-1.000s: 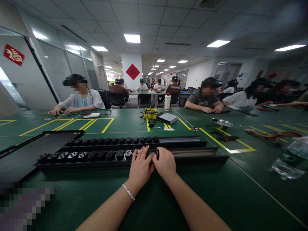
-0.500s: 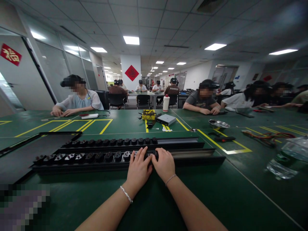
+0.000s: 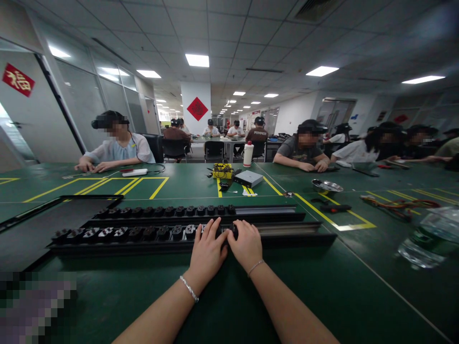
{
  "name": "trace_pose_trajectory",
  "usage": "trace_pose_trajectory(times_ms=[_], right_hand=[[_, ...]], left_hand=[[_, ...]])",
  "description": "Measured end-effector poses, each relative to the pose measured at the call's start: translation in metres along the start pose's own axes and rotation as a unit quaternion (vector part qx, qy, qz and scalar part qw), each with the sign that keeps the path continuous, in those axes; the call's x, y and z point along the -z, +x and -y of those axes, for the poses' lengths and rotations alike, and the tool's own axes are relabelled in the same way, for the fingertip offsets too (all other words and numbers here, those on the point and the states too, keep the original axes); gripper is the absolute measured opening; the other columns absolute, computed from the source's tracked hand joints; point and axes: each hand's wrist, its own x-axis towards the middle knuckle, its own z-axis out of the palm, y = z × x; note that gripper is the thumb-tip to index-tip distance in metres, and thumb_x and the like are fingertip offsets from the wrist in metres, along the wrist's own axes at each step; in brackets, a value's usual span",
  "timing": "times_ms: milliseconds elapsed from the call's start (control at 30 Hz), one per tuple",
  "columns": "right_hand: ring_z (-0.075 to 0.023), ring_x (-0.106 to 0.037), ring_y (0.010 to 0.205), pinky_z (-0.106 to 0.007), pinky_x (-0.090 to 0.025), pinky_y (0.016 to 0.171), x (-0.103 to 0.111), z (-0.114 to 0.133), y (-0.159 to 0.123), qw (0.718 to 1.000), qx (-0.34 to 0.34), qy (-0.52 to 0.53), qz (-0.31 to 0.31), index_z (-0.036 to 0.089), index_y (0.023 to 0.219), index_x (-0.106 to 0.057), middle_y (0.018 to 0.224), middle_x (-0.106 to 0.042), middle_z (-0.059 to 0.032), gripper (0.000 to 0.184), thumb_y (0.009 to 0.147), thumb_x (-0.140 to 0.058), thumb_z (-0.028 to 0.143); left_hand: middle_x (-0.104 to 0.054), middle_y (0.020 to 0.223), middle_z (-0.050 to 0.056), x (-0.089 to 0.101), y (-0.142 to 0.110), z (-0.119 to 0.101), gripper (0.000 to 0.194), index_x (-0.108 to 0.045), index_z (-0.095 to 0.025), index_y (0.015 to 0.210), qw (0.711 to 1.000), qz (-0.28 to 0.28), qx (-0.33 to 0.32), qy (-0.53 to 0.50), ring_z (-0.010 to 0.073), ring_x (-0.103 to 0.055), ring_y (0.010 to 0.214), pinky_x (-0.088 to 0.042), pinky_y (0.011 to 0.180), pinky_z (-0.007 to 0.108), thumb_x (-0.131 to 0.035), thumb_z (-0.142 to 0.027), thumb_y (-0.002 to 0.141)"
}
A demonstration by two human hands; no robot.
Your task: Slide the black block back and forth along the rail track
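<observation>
Head view: the left hand (image 3: 207, 249) and right hand (image 3: 246, 244) came together over the near black rail (image 3: 301, 240), thumbs meeting or almost meeting. The left hand's fingers fanned across the row of plug modules (image 3: 135, 233); the right hand's curled beside a small dark piece (image 3: 235, 231). How firmly either had closed could not be told, since the fingers hid the contact.

This rail lay nearer the tabletop (image 3: 358, 306)'s near side, roughly parallel with its far edge, likely so both hands could bear on it squarely from above. Its modules sat side by side from the left end up to the hands, the channel probably holding them in line; right of the hands the channel showed bare. Beyond it, the far rail (image 3: 265, 210) held a similar row, with its right stretch bare, seemingly set parallel for easy reach.

A dark panel (image 3: 32, 224) lay towards the tabletop's left edge, by the rails' left ends. Towards the right edge stood a plastic bottle (image 3: 426, 239), apart from the rails, perhaps to leave elbow room.
</observation>
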Motion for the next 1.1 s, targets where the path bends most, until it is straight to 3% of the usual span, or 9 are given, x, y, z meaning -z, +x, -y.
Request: trace_pose_trajectory(times_ms=[267,1100], right_hand=[[-0.021,-0.057,0.106,-0.036,-0.032,0.098,0.0031,0.0007,0.0012,1.0,-0.012,0.007,0.01,0.017,0.099,-0.062,0.098,-0.068,-0.0088,0.023,0.082,-0.049,0.026],[-0.0203,-0.058,0.1,-0.031,-0.037,0.092,0.0056,0.0038,0.0028,0.999,-0.027,0.0,0.021,0.016,0.098,-0.062,0.097,-0.068,-0.0091,0.023,0.079,-0.049,0.023]], left_hand=[[-0.042,0.144,0.004,-0.001,-0.0006,-0.0004,0.039,-0.057,-0.035,0.119,1.0,0.002,0.006,-0.006,0.0276,-0.036,0.133,-0.026,0.11,0.053,-0.059,-0.03,0.08],[-0.038,0.147,0.007,-0.0063,-0.0026,-0.002,0.042,-0.055,-0.031,0.121,1.0,0.003,0.013,-0.01,0.0267,-0.03,0.137,-0.016,0.113,0.053,-0.06,-0.033,0.079]])
